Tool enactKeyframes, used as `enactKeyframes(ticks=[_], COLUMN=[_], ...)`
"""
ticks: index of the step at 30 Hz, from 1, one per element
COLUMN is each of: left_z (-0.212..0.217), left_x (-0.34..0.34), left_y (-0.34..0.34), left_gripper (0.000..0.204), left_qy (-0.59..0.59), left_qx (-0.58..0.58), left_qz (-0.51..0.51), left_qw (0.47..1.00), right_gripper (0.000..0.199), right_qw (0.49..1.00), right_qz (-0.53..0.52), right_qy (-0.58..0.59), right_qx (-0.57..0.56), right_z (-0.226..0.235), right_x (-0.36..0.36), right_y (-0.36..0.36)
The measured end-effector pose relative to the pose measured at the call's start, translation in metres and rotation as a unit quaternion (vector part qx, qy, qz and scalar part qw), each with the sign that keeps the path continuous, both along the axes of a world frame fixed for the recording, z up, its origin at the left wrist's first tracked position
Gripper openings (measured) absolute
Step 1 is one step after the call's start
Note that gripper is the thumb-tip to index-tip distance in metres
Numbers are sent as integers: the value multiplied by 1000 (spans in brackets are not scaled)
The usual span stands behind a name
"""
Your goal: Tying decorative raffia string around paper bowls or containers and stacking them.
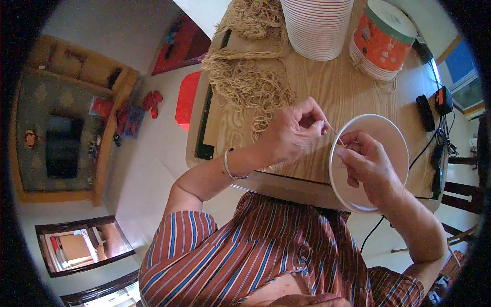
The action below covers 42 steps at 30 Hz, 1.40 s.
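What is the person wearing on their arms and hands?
Both forearms are bare. The left hand has a thin silvery bangle around its wrist. The right hand wears nothing that shows. Short sleeves of a rust shirt with blue and white stripes cover the upper arms.

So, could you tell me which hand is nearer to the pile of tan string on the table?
Left. The left hand hovers just beside the tan string pile; the right hand is farther off, over the white bowl.

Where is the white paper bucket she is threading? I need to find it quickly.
In the head view, the white paper bucket lies tilted at the wooden table's near edge, right of centre, under the right hand.
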<state>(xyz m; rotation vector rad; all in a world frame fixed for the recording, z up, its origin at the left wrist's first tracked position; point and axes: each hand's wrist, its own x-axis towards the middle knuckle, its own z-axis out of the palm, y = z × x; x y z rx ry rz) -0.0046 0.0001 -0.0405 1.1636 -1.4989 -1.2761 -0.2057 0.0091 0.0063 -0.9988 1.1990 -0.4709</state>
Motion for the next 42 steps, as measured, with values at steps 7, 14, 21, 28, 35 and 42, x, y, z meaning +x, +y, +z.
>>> enactKeyframes(ticks=[7,14,21,28,35,42], left_z=[11,19,31,38,51,42], left_x=[13,5,-10,-14,-18,-22], left_y=[-6,-12,-32,-53,-59,-58], left_gripper=[5,8,8,11,15,16], left_qy=[114,43,-78,-107,-134,-109], left_qx=[-40,-210,-286,-278,-252,-291], left_qz=[26,-67,-176,-255,-314,-301], left_qw=[992,975,939,920,906,902], right_gripper=[19,10,11,33,36,31], right_qw=[999,994,976,751,551,501], right_qz=[24,28,35,152,239,251], right_qy=[2,43,73,263,475,485], right_qx=[-35,-101,-201,-586,-644,-671], right_z=[1,1,-12,-10,2,2], right_x=[-3,5,5,-3,2,7], right_y=[0,5,11,19,24,21])
